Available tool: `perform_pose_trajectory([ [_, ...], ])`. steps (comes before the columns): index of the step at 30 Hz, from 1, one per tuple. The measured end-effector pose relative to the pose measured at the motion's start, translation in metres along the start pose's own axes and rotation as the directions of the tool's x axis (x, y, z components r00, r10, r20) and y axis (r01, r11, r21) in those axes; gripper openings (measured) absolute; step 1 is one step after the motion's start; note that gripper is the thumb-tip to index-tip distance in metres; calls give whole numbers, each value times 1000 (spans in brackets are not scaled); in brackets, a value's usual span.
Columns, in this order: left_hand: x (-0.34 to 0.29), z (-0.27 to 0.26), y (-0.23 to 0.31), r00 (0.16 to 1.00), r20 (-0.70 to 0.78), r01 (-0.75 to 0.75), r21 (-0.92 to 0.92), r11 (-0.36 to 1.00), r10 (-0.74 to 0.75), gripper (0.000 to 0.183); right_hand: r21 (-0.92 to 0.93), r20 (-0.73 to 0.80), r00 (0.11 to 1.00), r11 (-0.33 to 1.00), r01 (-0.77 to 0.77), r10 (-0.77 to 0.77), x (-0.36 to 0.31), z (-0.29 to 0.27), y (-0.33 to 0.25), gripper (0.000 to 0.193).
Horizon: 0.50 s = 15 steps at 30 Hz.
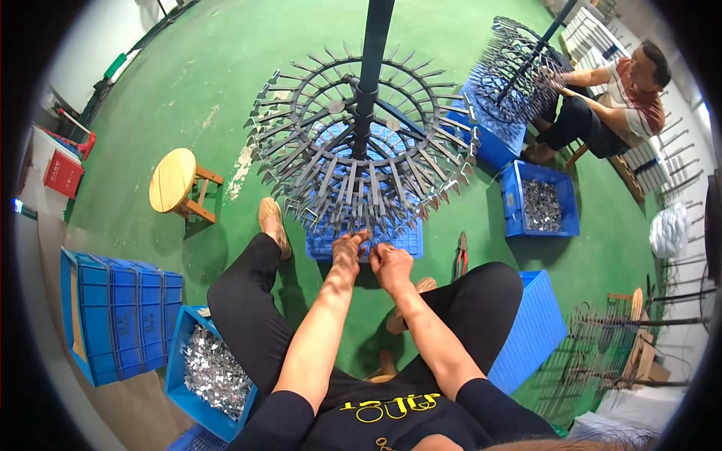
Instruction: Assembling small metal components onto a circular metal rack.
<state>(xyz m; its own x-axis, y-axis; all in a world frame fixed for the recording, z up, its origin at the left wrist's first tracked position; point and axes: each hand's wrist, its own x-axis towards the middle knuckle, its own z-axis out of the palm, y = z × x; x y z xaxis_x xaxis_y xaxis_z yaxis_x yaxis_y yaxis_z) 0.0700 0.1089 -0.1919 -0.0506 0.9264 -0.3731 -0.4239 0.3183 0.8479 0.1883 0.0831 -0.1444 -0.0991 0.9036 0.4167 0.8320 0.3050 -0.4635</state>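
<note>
A round dark metal rack [366, 161] on an upright post stands in front of me, with many prongs spreading outward in tiers. Small shiny metal pieces hang at the tips of its outer prongs. Just below the near edge of the rack my left hand [348, 250] is closed, fingers curled toward the prongs. Close beside it my right hand [392, 265] is closed too, the fingers bent inward. Whatever either hand pinches is too small or hidden to name. Beneath the rack lies a blue plastic crate [320, 244], partly covered by the prongs.
At my left knee sits a blue bin [183, 383] of small metal pieces, beside stacked blue crates [128, 316]. A wooden stool [174, 182] stands front left. Red-handled pliers [461, 258] lie to the right. Another blue bin [514, 203] and a seated person [628, 98] at another rack [515, 83] are farther right.
</note>
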Motion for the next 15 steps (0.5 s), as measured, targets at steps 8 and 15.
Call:
perform_pose_trajectory([
  [8, 1, -3, -5, 998, 46, -35, 25, 999, 34, 15, -60, 66, 997, 998, -25, 29, 3, -2, -2, 21],
  [15, 5, -4, -9, 994, 84, -67, 40, 997, 64, 15, -103, 82, 995, 993, -52, 61, 0, 0, -3, 22],
])
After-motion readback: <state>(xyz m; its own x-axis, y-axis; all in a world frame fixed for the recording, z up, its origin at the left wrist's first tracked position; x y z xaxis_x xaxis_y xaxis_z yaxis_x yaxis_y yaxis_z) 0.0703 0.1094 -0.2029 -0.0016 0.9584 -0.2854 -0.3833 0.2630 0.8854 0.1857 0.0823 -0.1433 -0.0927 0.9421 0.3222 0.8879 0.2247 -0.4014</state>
